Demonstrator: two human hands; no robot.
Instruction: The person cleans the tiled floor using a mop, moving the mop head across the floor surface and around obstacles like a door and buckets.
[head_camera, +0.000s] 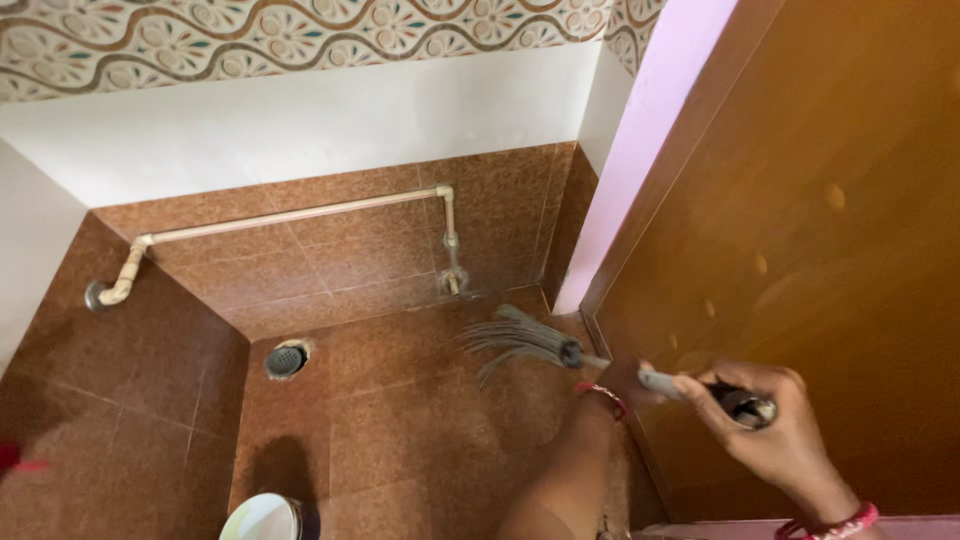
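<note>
- The right hand (775, 425) was wrapped tight around the end of the broom's handle (668, 383), fingers curled over it and a dark cap poking out past the knuckles.
- The left hand (612, 380) sat further down that same handle, nearer the bristles; only the wrist, with its red bangle (600, 395), showed clearly, so I could not tell how firmly it gripped or whether it gripped at all.
- The broom (540, 345) ran on a long slant: from the right hand at lower right, up and leftward, ending in the bristles (505, 340) fanned flat on the brown tiled floor (400, 420).
- So the working end lay up and to the left of both hands, close to the foot of the pink door frame (640, 160) and the corner of the back wall.
- The left hand was plainly the nearer of the two to the bristles; the right held the far tip, out against the wooden door (820, 200).
- The bristle tips pointed left toward the round floor drain (286, 360), which sat well apart from them across open tile.
- Behind, a cream pipe (300, 215) ran along the wall tiles and dropped to a small tap (452, 280) just above the bristles.
- A white bucket rim (262, 518) showed at the bottom edge, well clear of the broom.
</note>
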